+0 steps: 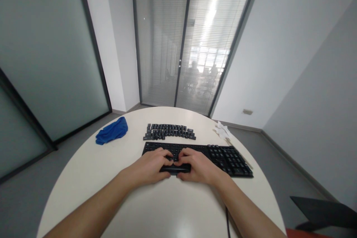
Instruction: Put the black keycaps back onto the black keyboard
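Note:
A black computer keyboard (240,163) lies on the round table, with most of the keycaps gone from its left and middle part. My left hand (152,164) grips the front of it, fingers curled on top and thumb at the near edge. Close beside it, my right hand (196,164) holds the same stretch in a similar way, the fingertips of both almost meeting. Whether a small part is pinched between the fingers cannot be made out. Behind the keyboard, loose black keycaps (171,131) are laid out in rows.
A crumpled blue cloth (112,131) lies at the left of the white table (92,178). White crumpled material (222,130) and a thin stick (245,160) are at the right. A black cable (227,221) runs toward the near edge. A dark chair (325,212) stands at lower right.

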A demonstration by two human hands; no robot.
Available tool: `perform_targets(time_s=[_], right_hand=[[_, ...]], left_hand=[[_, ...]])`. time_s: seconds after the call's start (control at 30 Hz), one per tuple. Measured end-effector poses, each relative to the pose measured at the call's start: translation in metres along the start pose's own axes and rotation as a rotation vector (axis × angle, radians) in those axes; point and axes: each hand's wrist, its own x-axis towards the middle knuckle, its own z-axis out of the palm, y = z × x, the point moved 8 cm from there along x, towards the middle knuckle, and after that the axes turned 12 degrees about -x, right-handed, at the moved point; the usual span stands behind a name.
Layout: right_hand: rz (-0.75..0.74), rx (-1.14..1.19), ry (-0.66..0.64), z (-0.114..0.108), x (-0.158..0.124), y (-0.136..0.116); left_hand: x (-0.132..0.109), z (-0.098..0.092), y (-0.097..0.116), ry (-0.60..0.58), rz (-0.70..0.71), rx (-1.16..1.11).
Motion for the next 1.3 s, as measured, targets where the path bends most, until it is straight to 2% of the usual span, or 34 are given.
perform_targets(time_s=[0.17,0.33,0.47,0.6,0.7,0.87,1.13,1.3], right_hand=[[-0.005,0.009,0.020,0.004,-0.001,0.004],[-0.017,0.048,0.053,0.001,-0.001,0.004],[-0.035,0.085,0.104,-0.006,-0.002,0.003],[-0.026,0.111,0.145,-0.009,-0.003,0.010],[0.011,0.106,0.159,-0.009,-0.004,0.018],[0.045,0.093,0.175,-0.012,-0.006,0.026],[0.026,0.090,0.195,-0.012,-0.008,0.026],[0.034,0.095,0.207,-0.015,-0.010,0.028]], left_hand=[[0.000,-0.002,-0.002,0.059,0.041,-0.021],[0.004,-0.011,-0.017,0.174,0.037,-0.067],[0.003,-0.029,-0.041,0.394,-0.071,0.005],[0.001,-0.037,-0.059,0.485,-0.172,0.060],[0.006,-0.038,-0.065,0.465,-0.221,0.145],[0.024,-0.032,-0.068,0.355,-0.252,0.344],[0.057,-0.032,-0.073,0.242,-0.242,0.430],[0.066,-0.030,-0.074,0.202,-0.288,0.460]])
